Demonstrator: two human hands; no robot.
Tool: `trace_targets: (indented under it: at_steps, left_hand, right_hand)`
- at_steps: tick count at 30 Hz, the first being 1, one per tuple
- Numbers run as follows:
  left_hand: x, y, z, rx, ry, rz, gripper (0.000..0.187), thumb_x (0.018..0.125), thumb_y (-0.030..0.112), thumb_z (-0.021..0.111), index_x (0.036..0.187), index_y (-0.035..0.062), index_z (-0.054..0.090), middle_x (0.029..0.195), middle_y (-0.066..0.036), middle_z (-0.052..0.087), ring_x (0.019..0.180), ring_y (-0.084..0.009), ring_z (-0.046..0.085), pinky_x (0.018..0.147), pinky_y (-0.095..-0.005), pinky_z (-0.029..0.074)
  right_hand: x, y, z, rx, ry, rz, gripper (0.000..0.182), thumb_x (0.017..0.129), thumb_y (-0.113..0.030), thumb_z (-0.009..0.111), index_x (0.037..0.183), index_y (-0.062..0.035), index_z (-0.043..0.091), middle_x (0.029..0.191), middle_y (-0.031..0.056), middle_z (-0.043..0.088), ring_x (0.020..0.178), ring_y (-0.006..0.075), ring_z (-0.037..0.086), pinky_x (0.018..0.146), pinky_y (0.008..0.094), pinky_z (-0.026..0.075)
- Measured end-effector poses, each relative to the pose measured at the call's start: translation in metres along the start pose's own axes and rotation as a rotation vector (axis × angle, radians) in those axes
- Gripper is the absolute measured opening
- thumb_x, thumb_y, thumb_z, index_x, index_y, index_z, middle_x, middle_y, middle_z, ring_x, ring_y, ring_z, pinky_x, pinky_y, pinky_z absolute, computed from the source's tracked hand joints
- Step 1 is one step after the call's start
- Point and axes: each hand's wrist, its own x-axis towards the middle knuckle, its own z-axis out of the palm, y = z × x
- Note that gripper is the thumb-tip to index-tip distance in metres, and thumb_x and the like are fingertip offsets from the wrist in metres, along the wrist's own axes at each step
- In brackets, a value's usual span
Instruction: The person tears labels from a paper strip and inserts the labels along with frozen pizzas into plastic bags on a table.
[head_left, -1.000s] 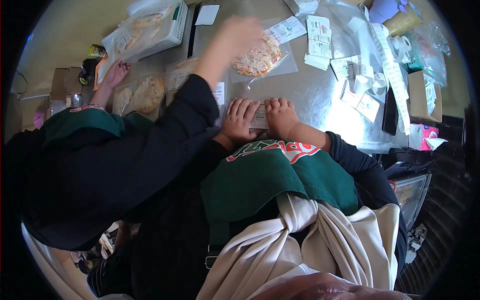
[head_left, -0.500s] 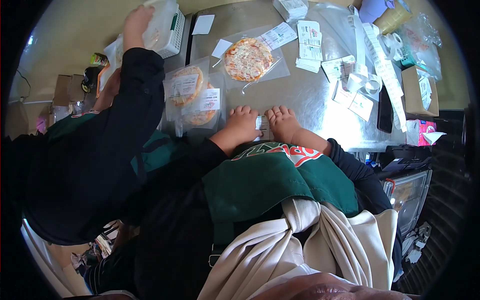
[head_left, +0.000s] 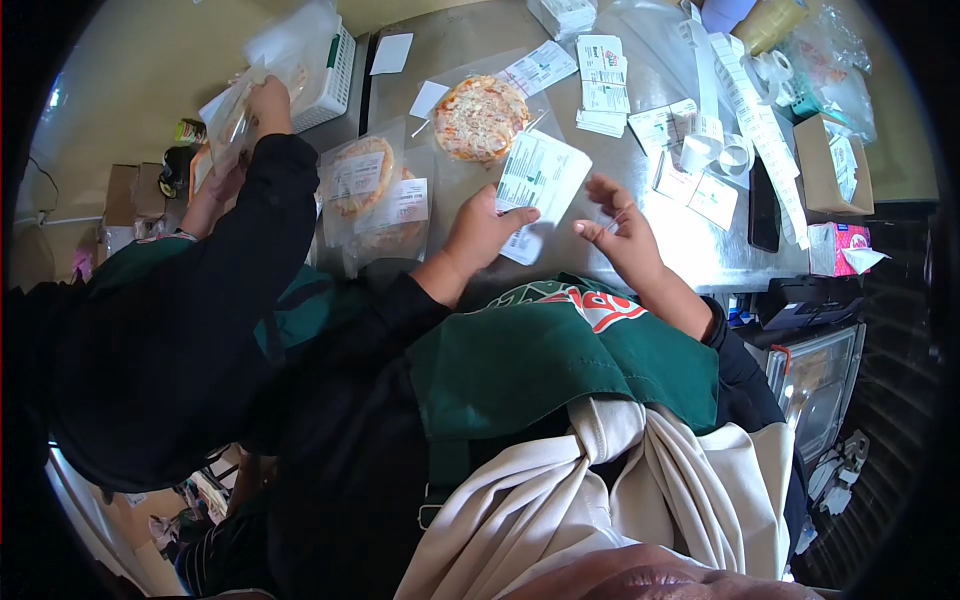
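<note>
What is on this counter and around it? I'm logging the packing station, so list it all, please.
label sheet: 1, white with print, held up over the counter in the left hand
bagged pizza: 1, orange-topped in clear bag, counter middle
labelled pizza bags: at least 2, clear with white labels, left of the sheet
loose labels: several, white, far counter
label strip: 1 long, white, right side
phone: 1, black, right edge
box: 1, brown cardboard, far right
basket: 1, white, top left
counter: 1, steel
co-worker's hand: 1, at a clear bag by the basket
left hand: pinching the sheet
right hand: open, beside the sheet
</note>
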Motion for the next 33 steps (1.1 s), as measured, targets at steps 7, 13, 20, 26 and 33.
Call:
trace_targets:
  at_steps: [7,13,20,26,33]
  left_hand:
    - [-0.012,0.0,0.044,0.279,0.01,0.287,0.037,0.081,0.012,0.067,0.11,-0.0016,0.049,0.098,-0.01,0.063,0.086,-0.0153,0.061,0.075,-0.0284,0.048]
    - [-0.008,-0.006,0.047,0.235,-0.037,0.266,0.045,0.081,0.023,0.067,0.11,-0.002,0.044,0.095,-0.017,0.062,0.085,-0.0296,0.062,0.075,-0.0363,0.048]
    - [-0.014,0.043,0.039,1.072,0.148,0.834,0.043,0.079,0.028,0.066,0.113,0.0075,0.05,0.095,-0.011,0.056,0.091,-0.0254,0.051,0.081,-0.0373,0.041]
    - [0.0,0.037,0.04,1.199,-0.163,1.313,0.014,0.065,0.024,0.065,0.077,0.0175,0.063,0.098,0.001,0.049,0.097,-0.0207,0.043,0.088,-0.036,0.036]
    - [0.012,0.069,0.023,1.235,-0.396,1.109,0.019,0.075,0.036,0.06,0.069,0.0182,0.061,0.09,-0.002,0.048,0.094,-0.0232,0.041,0.086,-0.0394,0.033]
  right_hand:
    - [0.003,-0.012,0.021,0.835,0.1,0.243,0.048,0.077,0.003,0.064,0.119,0.0,0.039,0.104,0.0095,0.059,0.097,0.0177,0.057,0.088,0.0305,0.043]
    - [-0.004,-0.016,0.017,0.797,0.112,0.269,0.04,0.079,0.004,0.061,0.114,-0.0006,0.043,0.102,0.0094,0.061,0.093,0.0173,0.06,0.081,0.0285,0.047]
    - [0.004,0.003,-0.009,-0.137,-0.002,0.225,0.037,0.077,-0.01,0.064,0.111,-0.0005,0.053,0.087,0.0173,0.066,0.079,0.0245,0.065,0.069,0.033,0.049]
    - [0.012,-0.037,-0.013,-0.68,-0.311,0.224,0.031,0.073,-0.023,0.062,0.096,-0.0023,0.061,0.083,0.0225,0.062,0.082,0.0372,0.06,0.07,0.0414,0.048]
    - [0.008,-0.04,-0.023,-0.856,-0.573,0.169,0.033,0.07,-0.019,0.061,0.1,-0.0072,0.062,0.087,0.0185,0.064,0.085,0.035,0.061,0.074,0.0412,0.048]
